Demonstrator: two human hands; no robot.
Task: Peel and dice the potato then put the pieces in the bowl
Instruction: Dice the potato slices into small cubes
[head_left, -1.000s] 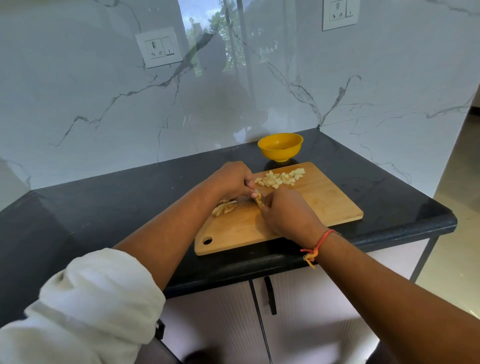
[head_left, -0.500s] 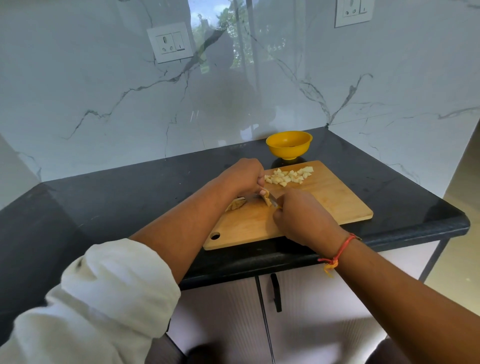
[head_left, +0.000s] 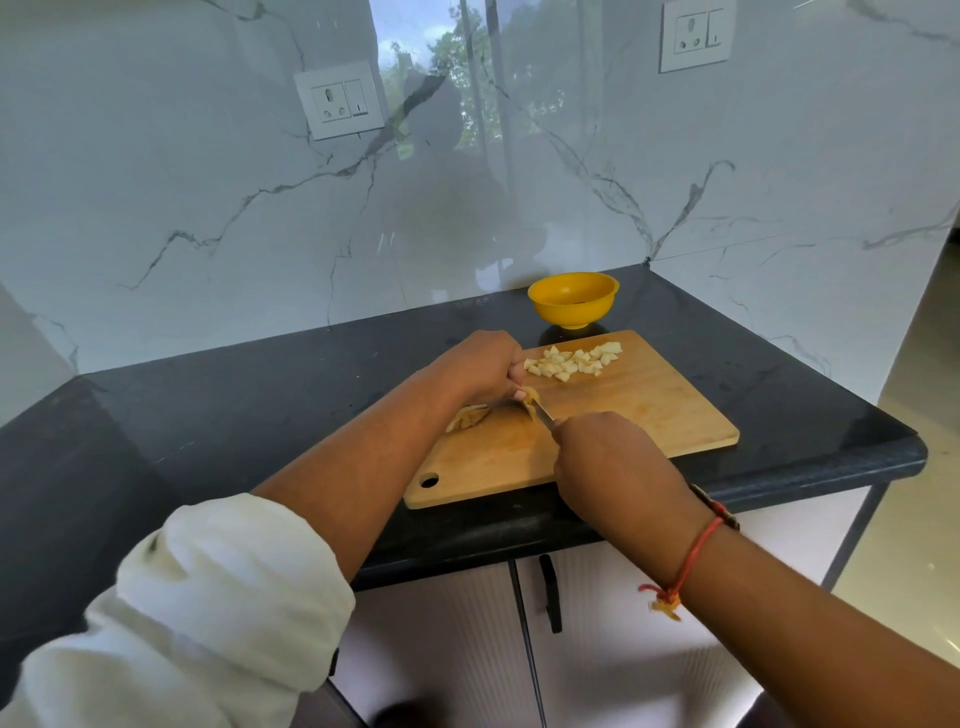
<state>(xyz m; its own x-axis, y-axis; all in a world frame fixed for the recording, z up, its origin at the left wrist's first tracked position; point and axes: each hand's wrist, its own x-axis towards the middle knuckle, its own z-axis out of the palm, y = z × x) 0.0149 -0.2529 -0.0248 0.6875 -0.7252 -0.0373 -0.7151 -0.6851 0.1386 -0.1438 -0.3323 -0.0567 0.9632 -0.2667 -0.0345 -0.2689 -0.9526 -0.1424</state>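
A wooden cutting board (head_left: 649, 415) lies on the black counter. Near its far edge sits a heap of pale diced potato pieces (head_left: 571, 361). My left hand (head_left: 480, 366) pinches a small potato slice (head_left: 530, 399) against the board with curled fingertips. My right hand (head_left: 605, 449) grips a knife (head_left: 543, 414); only a short stretch of blade shows, touching the slice. More potato slices (head_left: 467, 417) lie on the board, partly hidden behind my left forearm. A yellow bowl (head_left: 573, 299) stands just beyond the board.
The black counter (head_left: 234, 415) ends in a rounded edge at the right. A marble wall with two sockets rises behind it. White cabinet doors with a black handle (head_left: 549, 592) sit below.
My right hand has drawn back toward me, so the knife blade now shows between the hands. My left hand stays on the slice. The camera view has shifted slightly.
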